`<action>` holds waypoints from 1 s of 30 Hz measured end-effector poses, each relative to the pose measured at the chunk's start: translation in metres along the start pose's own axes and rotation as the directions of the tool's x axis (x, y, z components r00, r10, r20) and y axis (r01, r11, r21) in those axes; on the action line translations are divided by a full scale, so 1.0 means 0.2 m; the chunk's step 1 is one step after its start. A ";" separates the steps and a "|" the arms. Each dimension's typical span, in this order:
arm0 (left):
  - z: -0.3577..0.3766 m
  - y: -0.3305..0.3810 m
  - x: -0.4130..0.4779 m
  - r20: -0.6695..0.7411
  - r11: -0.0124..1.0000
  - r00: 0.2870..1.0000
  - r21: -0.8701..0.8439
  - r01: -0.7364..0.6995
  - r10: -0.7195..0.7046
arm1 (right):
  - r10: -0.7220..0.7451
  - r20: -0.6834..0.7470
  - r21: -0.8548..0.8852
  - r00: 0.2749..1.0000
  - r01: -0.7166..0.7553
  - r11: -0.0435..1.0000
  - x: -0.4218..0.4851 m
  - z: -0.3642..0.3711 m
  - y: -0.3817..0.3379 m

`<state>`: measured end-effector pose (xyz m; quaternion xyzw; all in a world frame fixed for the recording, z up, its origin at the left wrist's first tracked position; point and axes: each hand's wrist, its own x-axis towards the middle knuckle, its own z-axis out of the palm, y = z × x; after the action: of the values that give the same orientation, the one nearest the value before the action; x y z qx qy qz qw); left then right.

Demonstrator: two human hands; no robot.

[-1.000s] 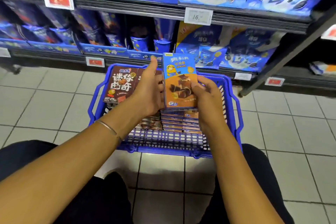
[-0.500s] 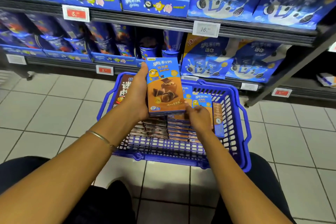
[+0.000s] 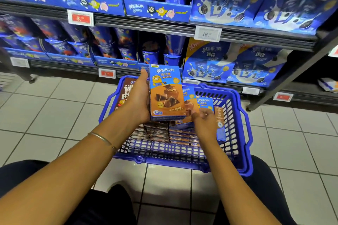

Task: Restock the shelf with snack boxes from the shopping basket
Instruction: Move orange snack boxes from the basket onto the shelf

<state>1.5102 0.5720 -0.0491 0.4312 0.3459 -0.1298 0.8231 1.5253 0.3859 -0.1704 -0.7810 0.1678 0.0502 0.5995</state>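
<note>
Tiled floor (image 3: pixel 54 115); upright blue-and-caramel snack box (image 3: pixel 166 93) with seemingly chocolate cones.

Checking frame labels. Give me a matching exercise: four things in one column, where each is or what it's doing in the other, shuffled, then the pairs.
1. left hand
2. right hand
3. shopping basket
4. price tag reading 16

A. on the shelf edge
B. on the tiled floor
C. down in the basket, at the boxes
D. holding an upright snack box above the basket

Pairs: 1-D, 2-C, 3-B, 4-A.
</note>
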 end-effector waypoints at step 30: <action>0.08 -0.06 -0.02 0.204 0.938 0.934 0.126 -0.323 0.294 | -0.186 0.310 0.270 0.932 0.101 0.958 -0.31 -0.07 -0.43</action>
<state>1.5075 0.5509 -0.0474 0.5302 0.1857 -0.0645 0.8248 1.4933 0.4035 -0.0708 -0.6900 0.0113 0.1154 0.7145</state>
